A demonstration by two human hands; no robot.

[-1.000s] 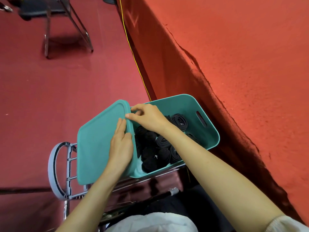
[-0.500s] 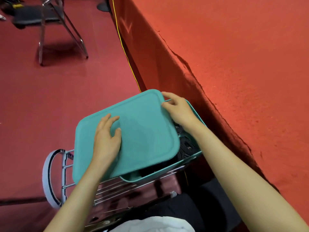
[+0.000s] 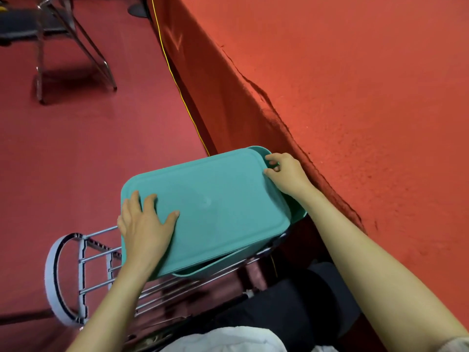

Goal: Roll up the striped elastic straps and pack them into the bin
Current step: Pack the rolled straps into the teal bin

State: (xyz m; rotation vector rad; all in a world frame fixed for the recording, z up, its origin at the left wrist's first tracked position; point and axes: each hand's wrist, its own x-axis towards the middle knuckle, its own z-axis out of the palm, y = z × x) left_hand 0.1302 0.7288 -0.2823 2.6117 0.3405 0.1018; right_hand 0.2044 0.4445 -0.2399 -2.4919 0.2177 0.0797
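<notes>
While the lid [image 3: 210, 207] sits askew on the bin [image 3: 208, 271] between the hands (left hand [image 3: 144, 229] flat and spread, right hand [image 3: 286, 174] pinching its corner), uneven pressing could slide it off; straps unseen, presumably beneath.

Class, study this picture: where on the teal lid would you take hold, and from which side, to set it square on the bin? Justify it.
Probably its thin rim at the two short ends, one hand from each side. The teal lid is broad, flat and knobless, lying skewed over the bin. The right hand pinches the far corner; the left hand presses flat.
</notes>
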